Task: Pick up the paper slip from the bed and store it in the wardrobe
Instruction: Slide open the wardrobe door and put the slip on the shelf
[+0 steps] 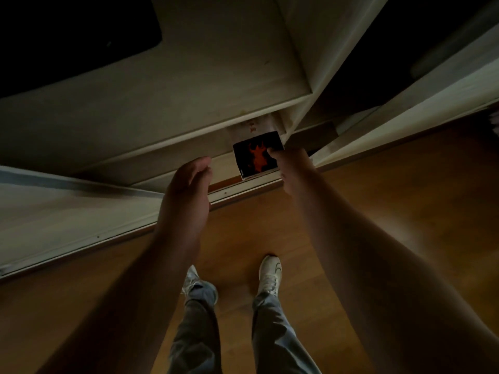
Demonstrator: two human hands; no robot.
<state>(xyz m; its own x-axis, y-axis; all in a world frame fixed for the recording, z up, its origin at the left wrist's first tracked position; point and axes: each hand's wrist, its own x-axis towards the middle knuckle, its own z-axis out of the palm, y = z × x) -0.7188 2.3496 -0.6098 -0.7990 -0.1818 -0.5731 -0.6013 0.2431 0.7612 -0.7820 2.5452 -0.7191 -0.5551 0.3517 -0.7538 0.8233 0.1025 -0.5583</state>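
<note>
paper slip (256, 157): one, black with orange figure | right hand (290, 168) pinching it at wardrobe (189, 125) shelf edge | left hand (190, 182) beside, fingers loosely curled, gripping nothing

The right hand (291, 168) covers one edge of the paper slip (256, 157), and its fingers are mostly out of sight behind it; the small print along the slip's white margin is too tiny to read. Faint reddish marks on the pale sheet (252, 128) behind stay illegible. The wardrobe (189, 103) interior at top left and top right is lost in darkness
</note>
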